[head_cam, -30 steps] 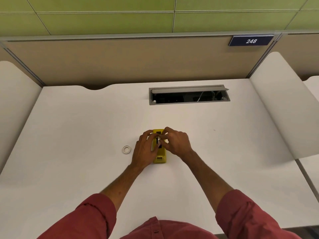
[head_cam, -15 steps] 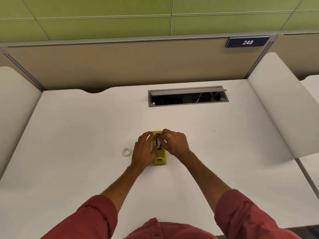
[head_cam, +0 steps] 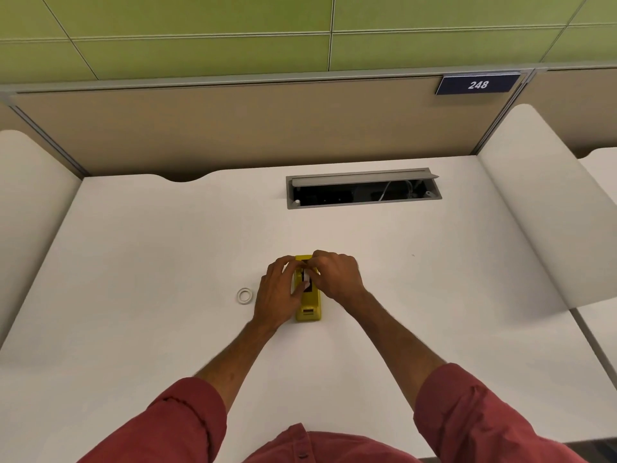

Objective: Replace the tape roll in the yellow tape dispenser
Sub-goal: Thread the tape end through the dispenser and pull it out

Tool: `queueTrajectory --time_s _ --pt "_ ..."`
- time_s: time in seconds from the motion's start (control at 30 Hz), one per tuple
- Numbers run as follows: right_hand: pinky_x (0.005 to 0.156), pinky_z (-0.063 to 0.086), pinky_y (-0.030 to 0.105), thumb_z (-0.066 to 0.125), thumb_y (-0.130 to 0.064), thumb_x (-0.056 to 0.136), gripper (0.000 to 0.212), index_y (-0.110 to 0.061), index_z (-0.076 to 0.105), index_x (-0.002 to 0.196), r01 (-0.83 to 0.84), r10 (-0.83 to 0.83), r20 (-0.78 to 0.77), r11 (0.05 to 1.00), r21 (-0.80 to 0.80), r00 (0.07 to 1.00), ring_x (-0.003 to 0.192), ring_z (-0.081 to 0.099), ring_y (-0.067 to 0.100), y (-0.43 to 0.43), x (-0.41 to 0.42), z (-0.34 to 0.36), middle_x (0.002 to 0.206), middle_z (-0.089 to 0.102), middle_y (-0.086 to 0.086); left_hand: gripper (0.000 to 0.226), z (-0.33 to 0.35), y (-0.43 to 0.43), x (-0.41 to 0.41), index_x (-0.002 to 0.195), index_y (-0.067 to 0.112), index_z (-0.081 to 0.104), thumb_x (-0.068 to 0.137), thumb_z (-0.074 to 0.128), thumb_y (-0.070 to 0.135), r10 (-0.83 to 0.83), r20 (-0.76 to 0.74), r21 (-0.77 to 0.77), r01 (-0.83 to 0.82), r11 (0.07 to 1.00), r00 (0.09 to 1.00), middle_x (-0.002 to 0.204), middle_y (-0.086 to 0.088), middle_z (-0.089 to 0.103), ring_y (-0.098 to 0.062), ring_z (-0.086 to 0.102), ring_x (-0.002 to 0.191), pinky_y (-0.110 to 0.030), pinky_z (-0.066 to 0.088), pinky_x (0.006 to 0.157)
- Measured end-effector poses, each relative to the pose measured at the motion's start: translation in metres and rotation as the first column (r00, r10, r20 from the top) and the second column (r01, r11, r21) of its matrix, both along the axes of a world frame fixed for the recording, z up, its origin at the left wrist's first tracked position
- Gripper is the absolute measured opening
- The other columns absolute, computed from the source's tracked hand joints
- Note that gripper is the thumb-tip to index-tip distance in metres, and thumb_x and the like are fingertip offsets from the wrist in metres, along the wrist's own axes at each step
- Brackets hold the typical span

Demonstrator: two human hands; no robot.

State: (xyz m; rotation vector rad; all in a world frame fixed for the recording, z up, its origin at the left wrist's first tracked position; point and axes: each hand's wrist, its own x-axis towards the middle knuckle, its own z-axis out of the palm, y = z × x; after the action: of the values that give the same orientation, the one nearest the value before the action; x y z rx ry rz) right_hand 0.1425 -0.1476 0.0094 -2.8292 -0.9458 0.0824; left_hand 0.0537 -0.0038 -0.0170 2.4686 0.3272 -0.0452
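The yellow tape dispenser [head_cam: 310, 309] lies on the white desk [head_cam: 133, 329], its near end pointing at me. My left hand [head_cam: 277, 295] clasps its left side, thumb resting on top. My right hand [head_cam: 335, 277] is over its far half, fingertips pinched on a white tape roll [head_cam: 305, 275] that sits in the dispenser's dark slot. Most of that roll is hidden by my fingers. A small white tape ring [head_cam: 244, 296] lies flat on the desk, left of my left hand and apart from it.
A grey cable hatch [head_cam: 364, 192] stands open at the back of the desk, with cables inside. Beige partition panels close off the far side, and white side screens [head_cam: 541, 208] flank the desk left and right. A sign reading 248 [head_cam: 478, 84] hangs at upper right.
Both hands stay on the dispenser. My right fingertips have shifted slightly towards its far end over the white roll. The ring on the desk has not moved.
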Motion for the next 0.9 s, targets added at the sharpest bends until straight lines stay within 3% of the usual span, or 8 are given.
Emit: queueTrajectory --time_s 0.17,0.3,0.37,0.53,0.73,0.9 --pt "0.067 0.038 0.029 0.060 -0.034 0.106 0.021 -0.027 0.079 0.113 0.062 -0.056 -0.072 0.995 0.077 0.996 0.093 0.075 0.025 0.0002 0.0003 0.0000 0.107 0.075 -0.004 0.052 -0.0002 0.0005 0.0013 0.150 0.023 0.052 0.104 0.066 0.041 0.004 -0.013 0.000 -0.004 1.000 1.000 0.161 0.004 0.049 -0.021 0.044 0.152 -0.042 0.045 0.123" --pt "0.062 0.031 0.023 0.058 -0.037 0.108 0.023 -0.028 0.078 0.115 0.036 -0.031 -0.050 0.996 0.086 0.998 0.094 0.075 0.022 0.0001 -0.0009 -0.0004 0.110 0.076 -0.006 0.050 -0.0017 0.0044 0.0003 0.152 0.026 0.053 0.107 0.060 0.046 -0.040 -0.031 0.077 0.043 0.996 0.999 0.166 0.006 0.043 -0.019 0.037 0.157 -0.038 0.041 0.123" --pt "0.065 0.036 0.025 0.057 -0.038 0.109 0.025 -0.029 0.078 0.118 0.033 -0.030 -0.039 0.996 0.082 0.999 0.094 0.075 0.022 0.0014 -0.0013 0.0004 0.111 0.075 -0.006 0.049 -0.0011 0.0041 0.0018 0.151 0.026 0.055 0.107 0.060 0.045 -0.036 -0.032 0.084 0.039 0.996 0.999 0.165 0.007 0.043 -0.018 0.037 0.157 -0.037 0.042 0.122" --pt "0.071 0.047 0.029 0.055 -0.040 0.111 0.027 -0.037 0.079 0.123 0.094 -0.086 -0.071 0.988 0.118 0.994 0.096 0.074 0.020 -0.0007 -0.0043 -0.0004 0.111 0.075 -0.007 0.052 -0.0011 -0.0019 0.0031 0.154 0.023 0.052 0.105 0.065 0.038 -0.007 -0.040 0.032 0.008 0.999 0.999 0.167 0.004 0.042 -0.020 0.037 0.158 -0.039 0.041 0.126" --pt "0.069 0.039 0.027 0.058 -0.043 0.108 0.027 -0.038 0.082 0.119 0.137 -0.120 -0.121 0.980 0.146 0.985 0.099 0.073 0.018 -0.0053 -0.0051 -0.0035 0.113 0.074 -0.010 0.049 -0.0001 0.0028 -0.0006 0.150 0.027 0.058 0.104 0.066 0.043 -0.002 0.017 -0.053 0.003 0.999 1.000 0.161 0.006 0.048 -0.019 0.041 0.154 -0.044 0.045 0.123" --pt "0.077 0.055 0.035 0.062 -0.049 0.106 0.027 -0.038 0.084 0.116 0.250 -0.204 -0.223 0.947 0.201 0.953 0.104 0.072 0.015 -0.0062 -0.0069 -0.0064 0.117 0.075 -0.013 0.047 -0.0039 0.0041 -0.0045 0.152 0.030 0.057 0.106 0.064 0.038 0.005 -0.004 -0.039 -0.005 0.999 1.000 0.164 0.005 0.046 -0.019 0.038 0.156 -0.045 0.045 0.122"
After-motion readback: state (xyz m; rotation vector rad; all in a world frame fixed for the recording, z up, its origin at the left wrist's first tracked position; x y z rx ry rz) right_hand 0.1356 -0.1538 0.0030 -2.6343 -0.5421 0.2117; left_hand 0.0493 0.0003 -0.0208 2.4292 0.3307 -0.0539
